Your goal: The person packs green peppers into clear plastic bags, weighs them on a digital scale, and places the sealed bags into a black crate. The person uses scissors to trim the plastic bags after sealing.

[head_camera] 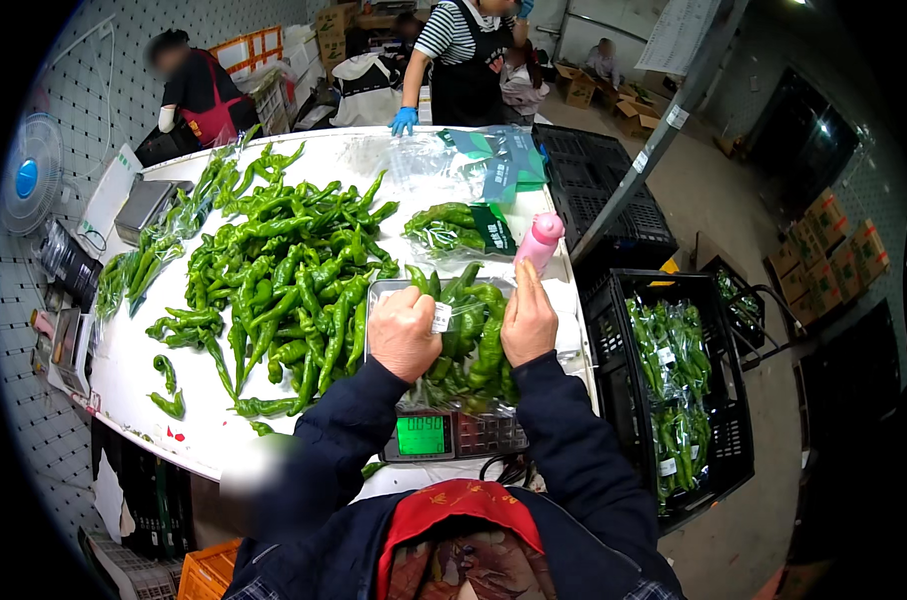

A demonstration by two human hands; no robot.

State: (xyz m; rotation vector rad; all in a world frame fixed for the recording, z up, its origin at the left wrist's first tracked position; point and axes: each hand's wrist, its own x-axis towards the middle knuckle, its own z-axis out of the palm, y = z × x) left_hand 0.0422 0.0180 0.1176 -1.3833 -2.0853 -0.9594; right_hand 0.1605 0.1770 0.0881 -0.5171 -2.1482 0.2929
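A clear plastic bag of green peppers (489, 349) lies on the pan of a digital scale (453, 435) with a lit green display. My left hand (402, 334) is curled into a fist at the bag's left edge, beside a white label (441, 318); its fingertips are hidden. Along the bag's right side rests my right hand (530, 315), fingers straight and together, thumb out of sight. Just beyond those fingers stands a pink bottle (539, 241). Loose green peppers (296, 277) are heaped to the left of the scale.
Another bagged portion of peppers (453, 229) lies beyond the scale, with flat packaging bags (483, 161) farther back. A black crate (611, 420) of bagged peppers is at right, near a slanted metal post (648, 142). Across the white table (123, 397), a co-worker's blue-gloved hand (404, 121) touches the edge.
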